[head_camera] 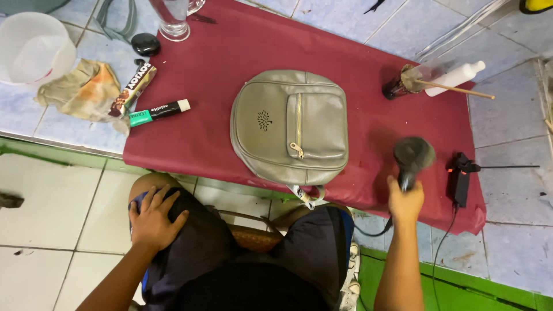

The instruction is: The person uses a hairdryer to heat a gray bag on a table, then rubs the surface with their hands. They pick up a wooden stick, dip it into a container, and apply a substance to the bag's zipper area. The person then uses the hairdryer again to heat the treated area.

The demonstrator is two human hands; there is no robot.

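- on the maroon cloth (219, 63), your right hand (405, 203) is clenched around a hair dryer (411, 156), nozzle blurred, just right of the grey backpack (291, 126).
- your left hand (153, 219) lies flat and released on your thigh, well apart from the backpack.

You get bright, even light from above, with soft, short shadows under the grey backpack (290, 125) on the red cloth (219, 52). The hair dryer (412, 156) in your right hand (405, 201) smears with motion blur. Pale tiles (46, 201) show mild glare, and straight edges bow slightly toward the corners.
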